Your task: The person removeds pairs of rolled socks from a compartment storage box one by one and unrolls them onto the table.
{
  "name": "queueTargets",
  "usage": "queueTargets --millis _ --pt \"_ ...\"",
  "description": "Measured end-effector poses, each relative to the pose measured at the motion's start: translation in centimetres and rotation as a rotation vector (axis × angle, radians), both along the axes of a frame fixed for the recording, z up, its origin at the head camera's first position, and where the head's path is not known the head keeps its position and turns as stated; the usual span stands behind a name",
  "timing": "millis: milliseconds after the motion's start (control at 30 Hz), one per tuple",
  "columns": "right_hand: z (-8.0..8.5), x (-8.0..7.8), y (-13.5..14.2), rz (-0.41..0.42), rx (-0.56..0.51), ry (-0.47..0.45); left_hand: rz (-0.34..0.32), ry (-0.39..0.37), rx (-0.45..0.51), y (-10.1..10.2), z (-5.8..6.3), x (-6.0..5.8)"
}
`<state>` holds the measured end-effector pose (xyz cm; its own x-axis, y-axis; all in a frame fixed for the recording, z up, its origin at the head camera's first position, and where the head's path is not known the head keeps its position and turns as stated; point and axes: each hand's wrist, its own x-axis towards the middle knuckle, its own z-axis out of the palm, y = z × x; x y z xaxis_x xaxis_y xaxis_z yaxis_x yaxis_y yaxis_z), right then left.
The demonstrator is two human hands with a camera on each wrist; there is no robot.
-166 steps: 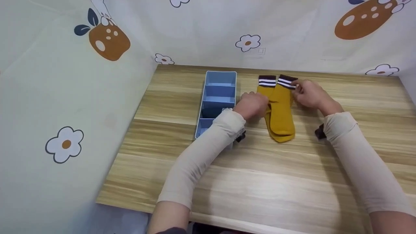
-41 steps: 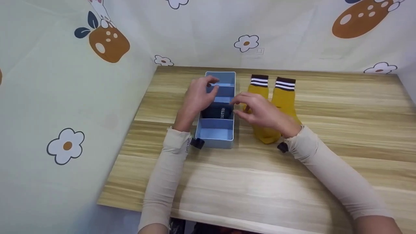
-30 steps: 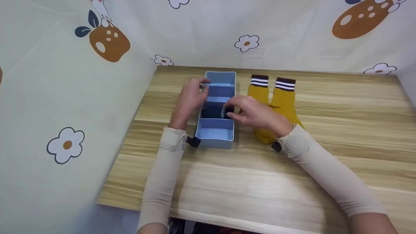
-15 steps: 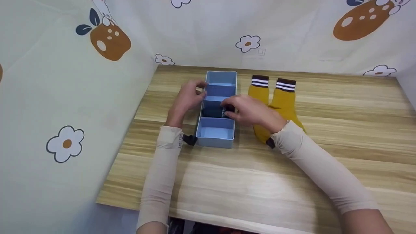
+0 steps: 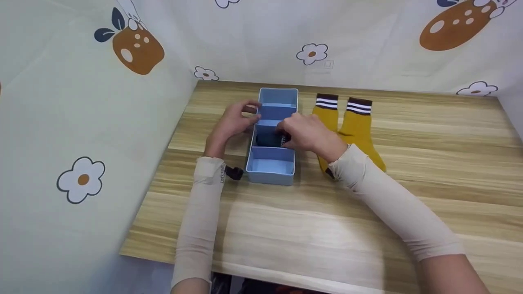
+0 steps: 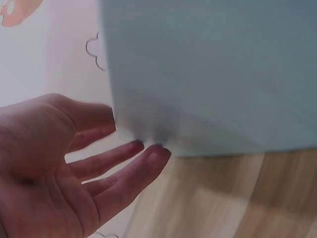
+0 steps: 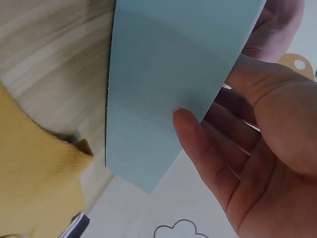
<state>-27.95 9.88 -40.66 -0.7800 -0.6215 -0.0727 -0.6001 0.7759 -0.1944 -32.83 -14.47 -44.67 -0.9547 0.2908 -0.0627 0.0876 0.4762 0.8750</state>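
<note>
A blue storage box [image 5: 270,179] with several compartments in a row stands on the table. One compartment holds a rolled dark sock [image 5: 267,139] with white lettering, partly covered by my right hand. My right hand [image 5: 308,132] reaches over the box's right wall, and its thumb and fingers pinch the sock's right end. In the right wrist view the little finger lies against the box's outer wall [image 7: 158,94]. My left hand [image 5: 235,119] rests its loosely bent fingertips on the left wall, seen close in the left wrist view. Two mustard socks [image 5: 358,130] with striped cuffs lie right of the box.
The wood-grain table [image 5: 327,232] reaches back to a patterned wall covering [image 5: 253,41]. Another such covering hangs along the left side. Black wrist cameras [image 5: 234,173] sit at both sleeves, the right one over the mustard socks.
Both hands have left the mustard socks, which now lie spread apart, and gone to the box. Lately my right hand has sunk into the dark sock's compartment, and my left has drawn outward to the wall.
</note>
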Motion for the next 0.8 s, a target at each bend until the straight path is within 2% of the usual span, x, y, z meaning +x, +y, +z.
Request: queueTargets --millis 167,333,600,800 --pt "0.1 -0.2 -0.4 0.007 0.046 -0.015 -0.054 -0.018 0.030 -1.1 -0.9 -0.5" --pt "0.0 -0.5 -0.4 0.044 0.045 -0.041 -0.089 -0.063 0.057 -1.8 -1.5 -0.7" --pt "-0.4 -1.1 0.2 0.083 0.014 -0.076 -0.092 -0.076 0.029 -1.9 -1.8 -0.6" --pt "-0.5 -1.1 0.6 0.094 -0.022 -0.092 -0.085 -0.121 0.099 -1.9 -1.7 -0.4"
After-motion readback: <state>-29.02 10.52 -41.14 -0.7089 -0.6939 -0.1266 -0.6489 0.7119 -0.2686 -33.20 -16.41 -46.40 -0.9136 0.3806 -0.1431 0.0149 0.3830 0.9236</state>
